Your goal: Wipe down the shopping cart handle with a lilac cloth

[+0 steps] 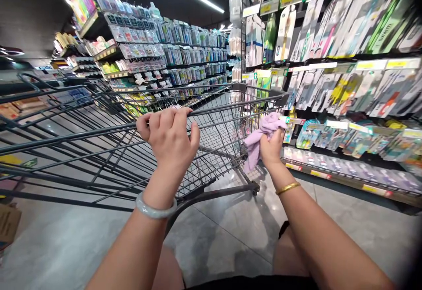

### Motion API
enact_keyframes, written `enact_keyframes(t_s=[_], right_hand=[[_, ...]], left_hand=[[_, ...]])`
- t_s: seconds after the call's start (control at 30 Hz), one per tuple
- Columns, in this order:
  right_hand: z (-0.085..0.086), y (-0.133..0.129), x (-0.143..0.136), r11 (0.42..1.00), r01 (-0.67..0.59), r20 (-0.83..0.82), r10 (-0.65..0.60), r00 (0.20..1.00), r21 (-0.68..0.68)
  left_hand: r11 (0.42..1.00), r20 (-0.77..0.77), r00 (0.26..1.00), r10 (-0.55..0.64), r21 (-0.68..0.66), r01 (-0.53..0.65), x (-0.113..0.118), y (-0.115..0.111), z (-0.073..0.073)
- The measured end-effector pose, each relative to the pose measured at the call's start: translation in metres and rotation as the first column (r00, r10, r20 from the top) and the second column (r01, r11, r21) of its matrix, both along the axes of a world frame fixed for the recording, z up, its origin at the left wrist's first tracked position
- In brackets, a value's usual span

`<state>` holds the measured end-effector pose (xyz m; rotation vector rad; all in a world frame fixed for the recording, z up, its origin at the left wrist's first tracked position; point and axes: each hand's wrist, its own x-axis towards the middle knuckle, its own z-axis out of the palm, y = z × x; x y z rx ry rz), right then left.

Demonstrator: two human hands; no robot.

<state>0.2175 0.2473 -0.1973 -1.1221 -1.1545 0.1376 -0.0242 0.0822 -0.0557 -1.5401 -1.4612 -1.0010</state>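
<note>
A dark wire shopping cart (211, 136) stands sideways in front of me, and its mesh basket shows the floor through it. My left hand (169, 136) is closed over the cart's near top rail, with the thumb apart from the fingers. At the cart's right end, my right hand (272, 145) grips a crumpled lilac cloth (255, 140). Part of the cloth hangs down beside the basket's corner. Whether it touches the wire there, I cannot tell. The right fingers are partly hidden by the cloth.
Close on the right is a shelf rack (343, 171) of packaged toothbrushes. Another stocked shelf (132, 39) runs along the far side of the aisle. A cardboard box (9, 225) sits at the left edge. Grey tiled floor (227, 233) lies below the cart.
</note>
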Motion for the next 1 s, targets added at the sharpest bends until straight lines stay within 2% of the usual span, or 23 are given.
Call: enact_keyframes(t_s=[0.1, 0.17, 0.27, 0.37, 0.47, 0.57, 0.63, 0.7, 0.77, 0.87, 0.93, 1.0], right_hand=[[-0.001, -0.001, -0.004, 0.999, -0.02, -0.03, 0.019, 0.999, -0.027], [0.003, -0.014, -0.02, 0.994, -0.107, 0.095, 0.103, 0.99, 0.029], [0.009, -0.041, -0.049, 0.962, -0.241, 0.367, 0.18, 0.912, 0.128], [0.009, -0.063, -0.068, 0.927, -0.326, 0.551, 0.177, 0.815, 0.185], [0.009, -0.07, -0.075, 0.906, -0.356, 0.617, 0.148, 0.773, 0.23], [0.018, -0.072, -0.077, 0.933, -0.319, 0.628, 0.147, 0.765, 0.169], [0.031, -0.075, -0.078, 0.95, -0.308, 0.61, 0.216, 0.762, 0.049], [0.048, -0.081, -0.078, 0.939, -0.336, 0.532, 0.324, 0.782, -0.078], [0.064, -0.088, -0.077, 0.907, -0.379, 0.409, 0.422, 0.809, -0.184], [0.081, -0.098, -0.073, 0.84, -0.454, 0.278, 0.531, 0.8, -0.298], [0.088, -0.105, -0.069, 0.779, -0.525, 0.239, 0.613, 0.753, -0.344], [0.096, -0.111, -0.062, 0.686, -0.625, 0.194, 0.716, 0.67, -0.374]], left_hand=[[0.999, -0.022, 0.999, -0.036, 0.019, 0.036, 0.003, 0.001, -0.005], [0.993, -0.028, 0.997, -0.069, 0.092, 0.071, 0.008, 0.002, -0.012], [0.97, -0.158, 0.97, -0.182, 0.131, 0.204, 0.015, 0.001, -0.025], [0.94, -0.235, 0.912, -0.337, -0.025, 0.341, 0.017, 0.002, -0.038], [0.918, -0.122, 0.919, -0.374, -0.187, 0.349, 0.01, 0.008, -0.052], [0.905, -0.028, 0.934, -0.356, -0.26, 0.337, 0.001, 0.014, -0.067], [0.874, -0.045, 0.913, -0.407, -0.31, 0.374, -0.003, 0.016, -0.074], [0.821, -0.085, 0.863, -0.497, -0.367, 0.437, -0.004, 0.016, -0.079], [0.773, -0.094, 0.816, -0.57, -0.399, 0.494, -0.001, 0.015, -0.082], [0.765, -0.059, 0.806, -0.589, -0.36, 0.534, 0.007, 0.014, -0.082], [0.789, -0.034, 0.821, -0.57, -0.303, 0.535, 0.009, 0.015, -0.081], [0.81, -0.009, 0.838, -0.546, -0.26, 0.525, 0.008, 0.016, -0.078]])
